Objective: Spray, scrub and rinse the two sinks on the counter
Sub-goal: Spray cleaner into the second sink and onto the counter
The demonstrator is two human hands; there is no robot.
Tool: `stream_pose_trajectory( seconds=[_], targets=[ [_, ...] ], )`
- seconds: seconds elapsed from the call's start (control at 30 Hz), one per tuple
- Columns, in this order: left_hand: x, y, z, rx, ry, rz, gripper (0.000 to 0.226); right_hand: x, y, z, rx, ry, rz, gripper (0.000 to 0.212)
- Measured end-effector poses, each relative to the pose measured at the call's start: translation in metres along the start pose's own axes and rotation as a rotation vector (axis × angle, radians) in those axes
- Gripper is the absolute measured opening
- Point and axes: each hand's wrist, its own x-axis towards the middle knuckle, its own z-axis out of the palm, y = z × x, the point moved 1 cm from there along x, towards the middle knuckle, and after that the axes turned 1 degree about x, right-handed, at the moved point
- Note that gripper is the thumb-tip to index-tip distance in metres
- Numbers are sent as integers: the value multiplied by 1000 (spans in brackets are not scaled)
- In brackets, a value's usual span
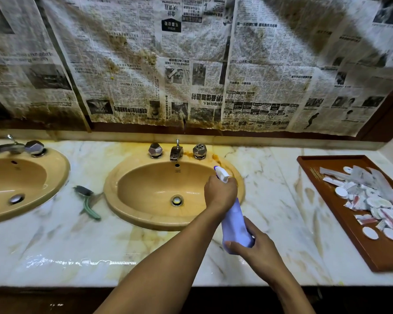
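Sinks were what I had to clean, two tan basins let into the marble table: the nearer sink lay just ahead of me at twelve o'clock, the other sink off at nine o'clock, half out of view. I held the spray bottle over the right rim of the nearer basin, its white nozzle aimed toward eleven o'clock, into the bowl. My left hand was clenched about the neck at the trigger; my right hand was wrapped round the base, fingers curled under it. The bottle looked like thin plastic, light, likely to give under a hard squeeze and slick if wet, so I judged the neck the surest hold, with the base only steadied. A green-handled scrub brush lay on the table between the two basins, at ten o'clock, stiff enough to take by the handle when scrubbing came. The tap stood at the back rim at twelve o'clock. A wooden tray of small wrapped toiletries sat well apart at two o'clock. Both bowls looked dry, so I judged spraying barely begun.
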Motion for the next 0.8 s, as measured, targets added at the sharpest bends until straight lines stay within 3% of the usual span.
stream_pose_trajectory(
  seconds=[0.1,0.23,0.37,0.6,0.8],
  targets=[
    [6,-7,-15,2,-16,30,30,-1,-7,19,22,11,9,83],
    [10,-20,-40,-19,-75,36,47,-5,-20,50,29,27,-7,68],
    [21,-42,-79,-16,-95,6,55,-3,-29,87,20,-19,-20,75],
    [29,-83,-191,-159,105,143,45,26,-68,146,-144,-239,-130,100],
    [28,-120,-313,-167,391,215,59,68,-99,190,-314,-337,-197,64]
  ],
)
